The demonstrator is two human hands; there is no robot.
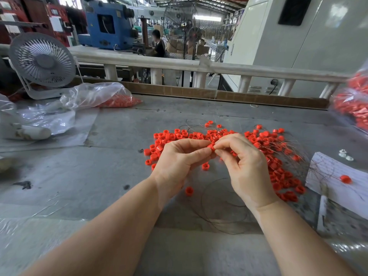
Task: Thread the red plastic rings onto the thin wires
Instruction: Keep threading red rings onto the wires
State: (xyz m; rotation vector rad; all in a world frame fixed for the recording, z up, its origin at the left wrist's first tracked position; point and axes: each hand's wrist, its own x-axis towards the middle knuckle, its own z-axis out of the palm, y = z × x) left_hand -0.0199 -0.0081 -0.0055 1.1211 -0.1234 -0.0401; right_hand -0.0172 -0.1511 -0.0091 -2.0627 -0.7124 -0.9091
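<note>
Factory floor; grey worktable (119, 176) carrying a loose heap of red rings (274, 168) and fine wires (219, 216) coiled near the wrists. Risk: the wire end, not discernible here, could miss the bore, or the ring could slip into the heap. Left hand (179, 164) and right hand (245, 166) both pinch one red ring (211, 146) between fingertips above the pile.

the single head-worn wide-angle camera is looking forward and down, close over the grey worktable (123, 176), factory hall stretching behind.
</note>
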